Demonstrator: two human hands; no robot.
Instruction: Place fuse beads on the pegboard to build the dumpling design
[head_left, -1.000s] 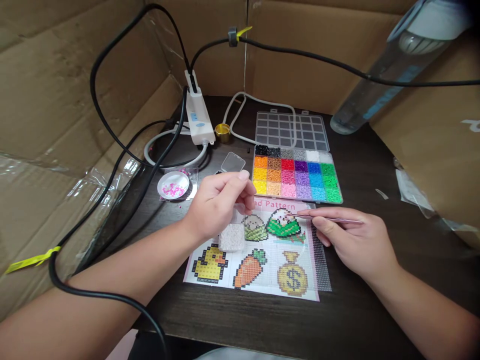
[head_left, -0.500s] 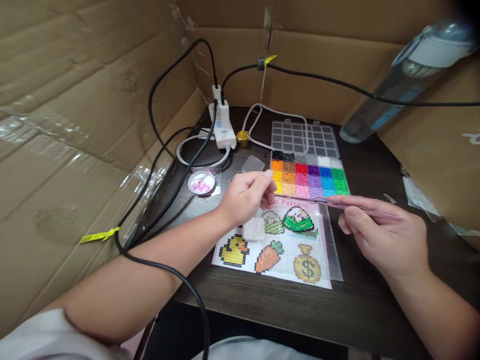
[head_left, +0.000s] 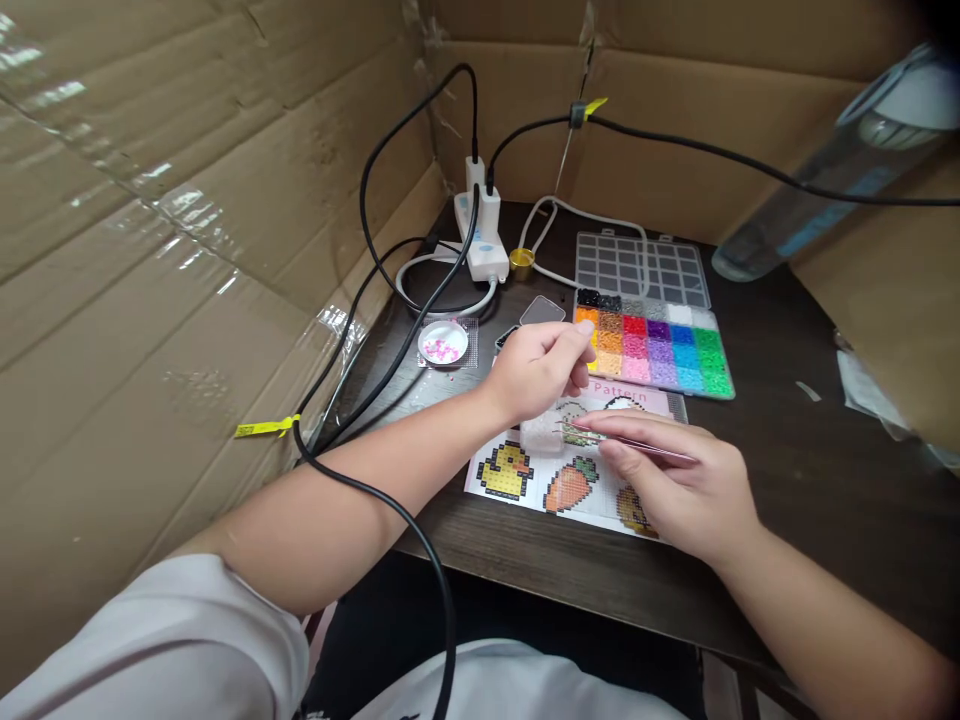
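Note:
My right hand (head_left: 694, 485) holds a pair of pinkish metal tweezers (head_left: 637, 446). Their tips point left, at the edge of a small clear box of white beads (head_left: 540, 436). Above that box, my left hand (head_left: 544, 365) is closed with the thumb over curled fingers; whatever lies inside them is hidden. Under both hands lies a printed pattern sheet (head_left: 480, 482) showing a duck, a carrot and other figures, partly covered by my right hand. Beyond my left fingertips is a sectioned case of colourful beads (head_left: 660, 350), its lid (head_left: 641, 265) folded back.
A white dish with pink beads (head_left: 442, 343) sits left of my left hand. Behind it are a power strip (head_left: 484, 250) and a gold cup (head_left: 522, 263). A black cable (head_left: 420, 520) crosses over my left forearm. A large bottle (head_left: 817, 205) leans at the right.
My right hand has moved left and down, bringing the tweezers from near the bead case to the box of white beads. My left hand stays closed above that box. The camera view has shifted.

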